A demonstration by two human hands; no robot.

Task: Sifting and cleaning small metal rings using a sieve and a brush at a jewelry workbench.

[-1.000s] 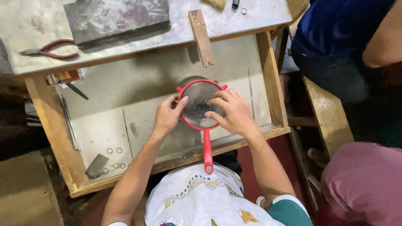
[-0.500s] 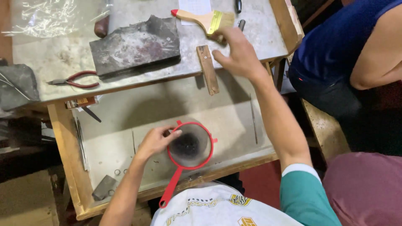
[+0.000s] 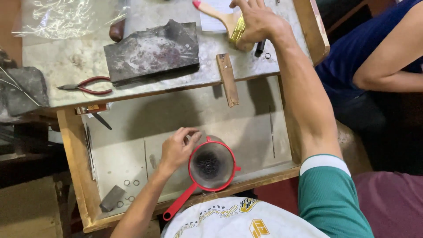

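Observation:
A red-rimmed mesh strainer (image 3: 212, 166) with small dark pieces in it rests in the open wooden drawer (image 3: 75, 145), its red handle pointing down-left. My left hand (image 3: 177, 148) pinches the strainer's rim at the upper left. My right hand (image 3: 255, 20) reaches up over the metal-topped bench (image 3: 70, 61) and closes on a paintbrush (image 3: 224, 17) with a wooden handle, red tip and gold ferrule.
A dark charred block (image 3: 152, 50), red-handled pliers (image 3: 88, 86) and a wooden peg (image 3: 228, 79) lie on the bench. Small rings (image 3: 131, 183) and a grey block (image 3: 112, 198) sit in the drawer's front left. Another person in a dark blue top (image 3: 374, 53) sits at right.
My right hand left the strainer and reached up to the bench, onto the paintbrush. The strainer shifted, its handle swinging down-left, with my left hand still on its rim.

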